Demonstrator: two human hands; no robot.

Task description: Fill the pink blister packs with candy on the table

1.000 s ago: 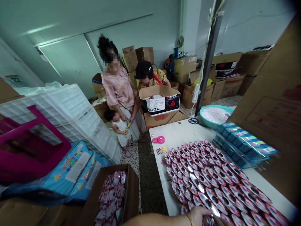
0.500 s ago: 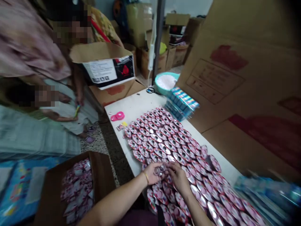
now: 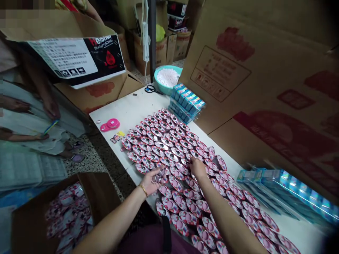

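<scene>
My left hand is turned palm up, its fingers curled round several small round discs that look pale with dark rims. Close beside it, my right hand reaches down onto rows of oval red-and-white printed pieces. Its fingers are pinched together at one piece; whatever is between them is hidden. The pieces stand tightly packed on a white table. Those at the far end have dark round centres, while the nearer ones carry pink round centres.
At the far end are a turquoise basin of white bits, scissors and blue packs. A pink tool lies left. Cardboard boxes flank the table; an open box stands lower left. People's hands show at left.
My hands, together half a second ago, are now apart: the left holds the discs while the right has reached forward onto the oval pieces. The view has swung right.
</scene>
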